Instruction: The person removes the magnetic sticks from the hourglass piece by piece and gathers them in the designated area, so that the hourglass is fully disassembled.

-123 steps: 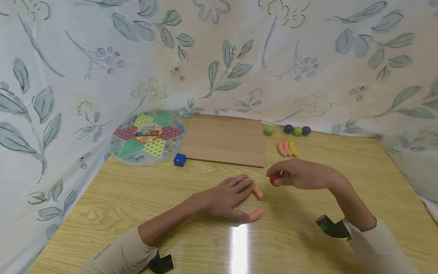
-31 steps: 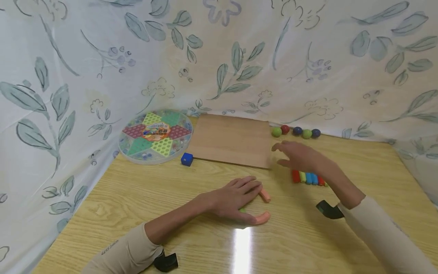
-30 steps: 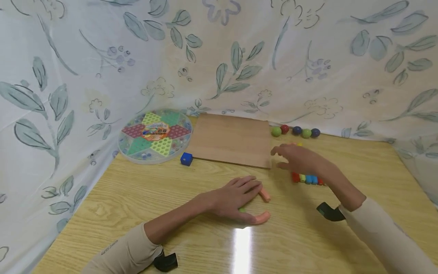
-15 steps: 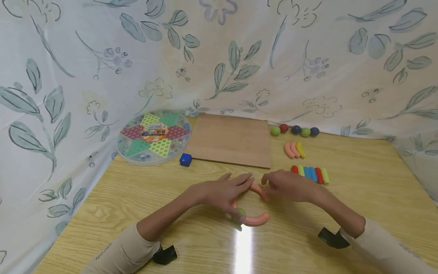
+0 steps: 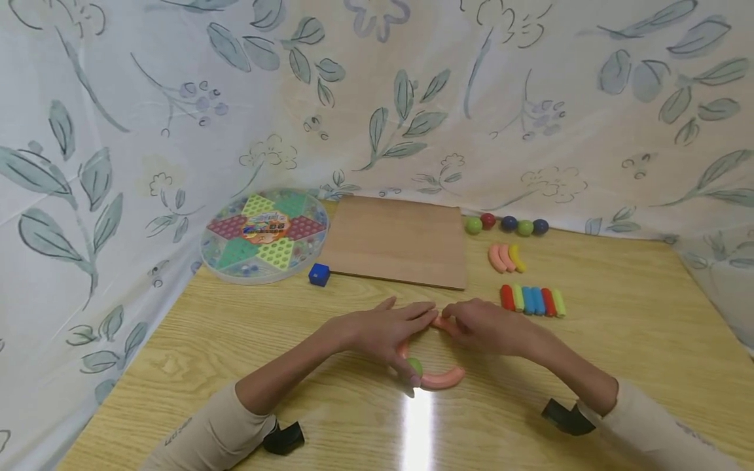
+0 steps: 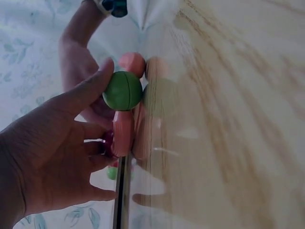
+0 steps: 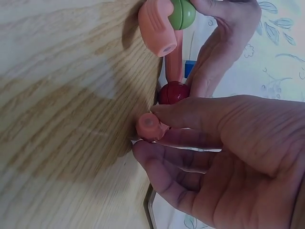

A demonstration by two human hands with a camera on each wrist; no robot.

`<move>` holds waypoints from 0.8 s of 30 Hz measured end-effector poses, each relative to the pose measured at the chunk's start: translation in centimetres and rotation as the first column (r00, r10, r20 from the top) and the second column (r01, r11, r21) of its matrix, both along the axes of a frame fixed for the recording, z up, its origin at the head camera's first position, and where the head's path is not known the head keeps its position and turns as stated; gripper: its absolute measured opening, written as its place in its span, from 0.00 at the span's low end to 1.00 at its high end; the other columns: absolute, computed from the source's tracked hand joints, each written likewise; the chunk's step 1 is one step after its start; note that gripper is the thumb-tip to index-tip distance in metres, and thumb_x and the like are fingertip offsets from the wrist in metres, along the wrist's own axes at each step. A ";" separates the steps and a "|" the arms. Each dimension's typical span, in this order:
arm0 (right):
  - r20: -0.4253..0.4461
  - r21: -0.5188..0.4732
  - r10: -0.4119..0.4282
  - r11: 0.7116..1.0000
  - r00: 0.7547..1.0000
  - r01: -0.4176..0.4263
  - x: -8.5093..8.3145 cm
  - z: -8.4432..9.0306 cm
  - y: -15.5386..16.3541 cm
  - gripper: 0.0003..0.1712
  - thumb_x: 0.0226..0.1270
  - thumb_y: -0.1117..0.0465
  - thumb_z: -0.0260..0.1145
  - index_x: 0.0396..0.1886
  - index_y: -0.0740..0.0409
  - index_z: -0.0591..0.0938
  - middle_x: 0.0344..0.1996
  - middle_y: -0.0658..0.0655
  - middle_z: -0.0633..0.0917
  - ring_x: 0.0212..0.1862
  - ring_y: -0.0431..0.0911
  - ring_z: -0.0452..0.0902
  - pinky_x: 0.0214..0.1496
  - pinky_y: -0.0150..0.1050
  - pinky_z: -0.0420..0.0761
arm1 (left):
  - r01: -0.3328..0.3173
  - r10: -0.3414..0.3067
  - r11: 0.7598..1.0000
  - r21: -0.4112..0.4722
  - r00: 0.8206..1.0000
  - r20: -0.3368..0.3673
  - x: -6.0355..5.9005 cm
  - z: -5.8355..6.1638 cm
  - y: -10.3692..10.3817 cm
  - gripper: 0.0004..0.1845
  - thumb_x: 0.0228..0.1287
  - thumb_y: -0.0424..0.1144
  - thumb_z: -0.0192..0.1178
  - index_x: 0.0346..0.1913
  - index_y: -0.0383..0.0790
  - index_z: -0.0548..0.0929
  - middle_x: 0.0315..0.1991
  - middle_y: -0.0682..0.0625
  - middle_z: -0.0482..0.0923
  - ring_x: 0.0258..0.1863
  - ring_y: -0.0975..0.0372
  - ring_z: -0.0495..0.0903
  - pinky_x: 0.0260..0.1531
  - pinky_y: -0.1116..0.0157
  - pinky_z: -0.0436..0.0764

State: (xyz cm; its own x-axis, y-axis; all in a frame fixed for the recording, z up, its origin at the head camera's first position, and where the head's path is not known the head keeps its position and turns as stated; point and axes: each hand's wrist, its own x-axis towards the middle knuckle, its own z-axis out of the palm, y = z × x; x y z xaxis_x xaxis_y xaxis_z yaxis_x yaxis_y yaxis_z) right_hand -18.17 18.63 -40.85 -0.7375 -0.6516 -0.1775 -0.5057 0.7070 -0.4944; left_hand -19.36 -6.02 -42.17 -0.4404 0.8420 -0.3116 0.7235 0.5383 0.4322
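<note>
On the wooden table [image 5: 247,353], curved pink rods and balls form an open ring. My left hand [image 5: 379,337] spans its left side, fingers extended. The left thumb touches a green ball [image 6: 123,90]; a pink rod [image 6: 124,131] runs from that ball toward a red ball [image 7: 174,92] by the left fingers. Another curved pink rod [image 5: 444,378] extends from the green ball along the near side. My right hand [image 5: 491,328] pinches the far pink rod [image 7: 148,126] between thumb and fingertips, close to the red ball. The left hand hides the red ball in the head view.
Behind the hands lies a brown board [image 5: 394,242], with a blue cube [image 5: 319,275] at its corner and a round Chinese checkers set [image 5: 265,235] left. At right are a row of balls [image 5: 508,224], curved rods [image 5: 503,258] and short coloured rods [image 5: 533,299].
Earlier my right hand carried a red ball, which now stands in the back row. It then came forward to the far pink rod. My left hand shifted slightly, exposing more of the green ball.
</note>
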 end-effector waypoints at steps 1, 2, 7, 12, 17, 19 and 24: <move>-0.008 0.001 0.003 1.000 1.000 -0.003 0.0 0.0 0.0 0.09 0.78 0.63 0.63 0.33 0.57 0.81 0.20 0.44 0.67 0.22 0.33 0.60 0.26 0.26 0.61 | 0.000 0.000 1.000 -0.002 1.000 -0.010 0.0 0.0 0.0 0.63 0.62 0.67 0.68 0.86 0.43 0.42 0.88 0.48 0.37 0.87 0.58 0.42 0.83 0.36 0.41; -0.017 0.003 0.004 1.000 1.000 -0.004 0.0 0.0 -0.1 0.09 0.78 0.63 0.63 0.34 0.57 0.82 0.20 0.44 0.67 0.23 0.33 0.60 0.27 0.27 0.62 | 0.000 0.000 1.000 -0.003 1.000 -0.018 0.0 0.0 0.0 0.63 0.62 0.68 0.69 0.86 0.43 0.42 0.88 0.48 0.37 0.87 0.58 0.42 0.83 0.36 0.40; -0.046 0.031 0.019 0.999 0.999 -0.018 0.0 0.1 -0.1 0.09 0.79 0.58 0.64 0.40 0.56 0.86 0.24 0.43 0.76 0.28 0.34 0.68 0.31 0.27 0.69 | 0.002 -0.002 1.000 0.003 0.999 -0.036 0.1 0.0 0.0 0.63 0.60 0.68 0.69 0.86 0.44 0.45 0.88 0.47 0.41 0.87 0.58 0.44 0.82 0.34 0.40; -0.040 0.049 0.023 0.999 0.999 -0.021 0.2 0.1 0.1 0.12 0.78 0.52 0.65 0.42 0.54 0.88 0.29 0.46 0.84 0.29 0.35 0.72 0.32 0.28 0.72 | 0.009 -0.009 1.000 0.002 1.000 -0.028 0.1 -0.1 0.1 0.62 0.61 0.68 0.69 0.86 0.44 0.45 0.88 0.47 0.40 0.87 0.58 0.44 0.82 0.34 0.40; -0.058 0.091 -0.027 0.995 0.998 0.032 0.3 0.3 0.3 0.15 0.76 0.49 0.66 0.35 0.55 0.88 0.24 0.46 0.77 0.27 0.35 0.66 0.29 0.28 0.68 | 0.004 -0.004 1.000 -0.007 1.000 -0.017 0.2 -0.1 0.2 0.62 0.62 0.67 0.69 0.86 0.44 0.46 0.88 0.47 0.39 0.87 0.58 0.43 0.82 0.35 0.40; -0.073 0.104 -0.048 0.993 0.996 0.056 0.3 0.6 0.5 0.16 0.76 0.50 0.66 0.35 0.56 0.89 0.25 0.47 0.77 0.27 0.36 0.67 0.30 0.29 0.69 | 0.000 0.000 1.000 -0.009 1.000 -0.013 0.2 -0.1 0.2 0.62 0.62 0.67 0.69 0.86 0.44 0.45 0.88 0.47 0.39 0.87 0.58 0.43 0.82 0.35 0.40; -0.114 0.067 -0.092 0.993 0.989 0.100 -0.1 1.7 1.4 0.07 0.71 0.62 0.71 0.34 0.60 0.86 0.27 0.49 0.77 0.28 0.39 0.67 0.30 0.30 0.68 | -0.009 0.009 1.000 -0.007 1.000 -0.003 0.1 -0.2 0.2 0.62 0.61 0.67 0.69 0.86 0.44 0.45 0.88 0.48 0.39 0.87 0.58 0.44 0.83 0.36 0.40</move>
State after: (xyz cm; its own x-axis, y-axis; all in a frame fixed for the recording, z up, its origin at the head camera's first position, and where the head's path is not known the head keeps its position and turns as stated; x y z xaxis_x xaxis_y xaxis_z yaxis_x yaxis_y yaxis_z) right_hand -18.30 20.08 -39.17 -0.8136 -0.5655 -0.1355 -0.4826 0.7867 -0.3850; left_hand -19.24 -5.79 -42.36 -0.4488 0.8359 -0.3160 0.7202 0.5477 0.4259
